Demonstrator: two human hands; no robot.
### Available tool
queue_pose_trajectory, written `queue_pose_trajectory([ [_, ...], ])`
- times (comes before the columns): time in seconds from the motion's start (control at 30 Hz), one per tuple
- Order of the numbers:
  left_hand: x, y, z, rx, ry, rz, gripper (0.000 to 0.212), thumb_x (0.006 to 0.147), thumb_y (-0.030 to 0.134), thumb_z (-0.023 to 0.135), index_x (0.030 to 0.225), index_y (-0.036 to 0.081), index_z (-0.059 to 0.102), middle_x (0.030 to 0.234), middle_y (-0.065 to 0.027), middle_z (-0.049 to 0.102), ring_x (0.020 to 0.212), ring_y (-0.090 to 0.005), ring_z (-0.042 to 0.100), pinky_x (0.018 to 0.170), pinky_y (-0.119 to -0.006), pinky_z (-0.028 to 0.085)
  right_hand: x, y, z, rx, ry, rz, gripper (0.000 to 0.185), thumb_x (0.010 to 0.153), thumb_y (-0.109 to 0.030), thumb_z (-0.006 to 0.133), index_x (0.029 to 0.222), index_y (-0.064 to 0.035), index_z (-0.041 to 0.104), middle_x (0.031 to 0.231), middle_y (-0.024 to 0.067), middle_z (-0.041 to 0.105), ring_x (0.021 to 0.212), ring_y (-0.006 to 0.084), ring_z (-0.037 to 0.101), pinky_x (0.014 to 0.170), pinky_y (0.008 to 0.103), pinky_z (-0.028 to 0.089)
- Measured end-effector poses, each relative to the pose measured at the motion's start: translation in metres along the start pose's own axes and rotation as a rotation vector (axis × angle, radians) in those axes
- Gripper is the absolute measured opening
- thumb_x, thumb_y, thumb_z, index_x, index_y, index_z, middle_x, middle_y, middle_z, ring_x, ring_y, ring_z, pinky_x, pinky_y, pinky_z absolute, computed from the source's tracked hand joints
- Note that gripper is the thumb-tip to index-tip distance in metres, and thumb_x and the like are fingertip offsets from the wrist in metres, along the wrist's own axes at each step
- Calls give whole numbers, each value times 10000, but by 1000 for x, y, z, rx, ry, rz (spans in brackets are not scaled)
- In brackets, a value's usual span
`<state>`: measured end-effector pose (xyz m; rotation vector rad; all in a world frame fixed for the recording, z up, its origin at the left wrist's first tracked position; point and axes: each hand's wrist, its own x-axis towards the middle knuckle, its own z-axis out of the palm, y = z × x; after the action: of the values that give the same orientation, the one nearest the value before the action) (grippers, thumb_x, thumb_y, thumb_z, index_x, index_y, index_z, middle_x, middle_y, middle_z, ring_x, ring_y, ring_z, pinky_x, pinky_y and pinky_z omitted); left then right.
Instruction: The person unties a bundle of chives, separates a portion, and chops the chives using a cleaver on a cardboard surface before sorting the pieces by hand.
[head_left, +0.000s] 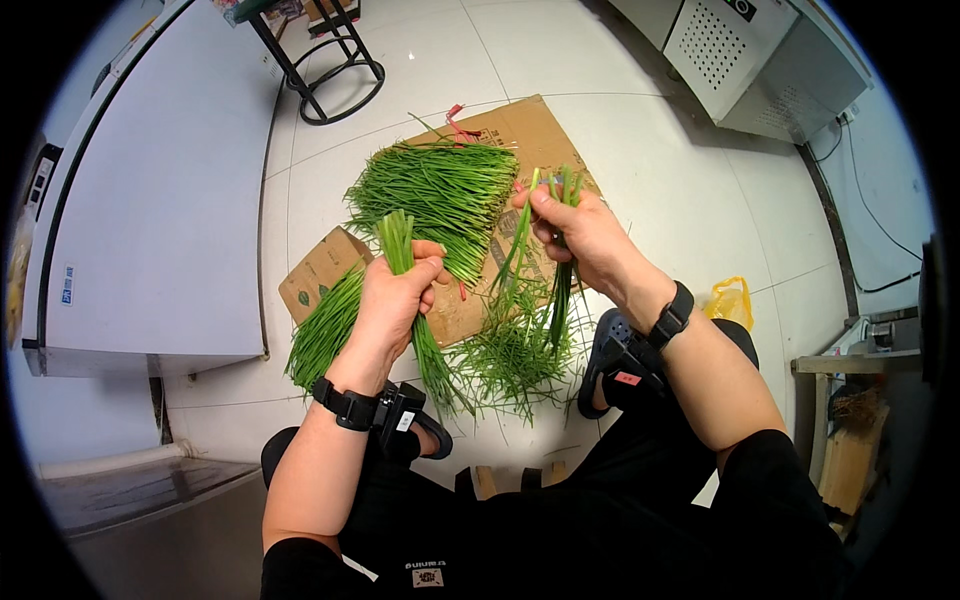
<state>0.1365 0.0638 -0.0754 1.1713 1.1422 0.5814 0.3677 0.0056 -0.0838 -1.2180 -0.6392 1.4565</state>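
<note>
My left hand (401, 289) is closed around an upright bunch of green garlic chives (431, 352), whose pale cut ends stick up above the fist. To the right, my right hand (566, 221) grips a smaller bunch of chives (561, 300), with a few separate stalks between thumb and finger. Behind both hands a large pile of chives (442, 187) lies on flattened cardboard (532, 127). A second pile (322, 330) is left of my left hand, beside a cardboard flap (315, 274). Loose, tangled leaves (517, 356) are scattered on the floor between my feet.
A white appliance cabinet (165, 187) stands at left and a stool with black metal legs (315, 97) behind it. Pink ties (465, 131) lie on the cardboard. A yellow plastic bag (730, 304) is by my right knee. A perforated metal unit (709, 49) stands at back right, a wooden-topped shelf (855, 364) at right.
</note>
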Motion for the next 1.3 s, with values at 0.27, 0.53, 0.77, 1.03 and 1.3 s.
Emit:
queue_pose_trajectory([
  [0.27,-2,1,-1,-28,-118,-73,126,861,89,661,960,36,606,787,-26,617,571,-42,490,479,-182,385,4,1,-6,232,165,-72,243,1004,-221,489,1069,-30,625,795,10,552,668,109,494,590,249,423],
  [0.53,-5,8,4,117,-160,-179,175,860,186,716,842,61,596,661,20,560,533,-38,471,452,-184,367,-3,-6,6,312,153,-75,224,1017,-208,449,1035,-15,560,810,57,566,695,160,567,608,286,473],
  [0.77,-1,-3,1,-127,-350,-202,246,838,82,727,973,24,530,735,-5,535,536,-62,483,439,-195,376,-4,13,11,149,-74,-15,217,989,-287,539,935,-77,548,634,-39,438,502,69,383,455,238,359],
  [1.03,-9,4,18,-152,-471,-203,296,827,8,703,1067,19,530,777,-6,540,570,-70,491,472,-199,392,-15,32,40,-102,-117,-13,197,842,-211,752,921,-68,641,715,0,629,500,34,425,442,205,315],
  [1.3,-6,-5,7,-233,-493,-191,295,883,80,679,1128,6,531,898,-59,607,710,-119,581,626,-235,494,-12,29,32,17,-76,19,118,860,-166,719,877,-71,650,713,-22,589,532,51,459,459,216,337],
])
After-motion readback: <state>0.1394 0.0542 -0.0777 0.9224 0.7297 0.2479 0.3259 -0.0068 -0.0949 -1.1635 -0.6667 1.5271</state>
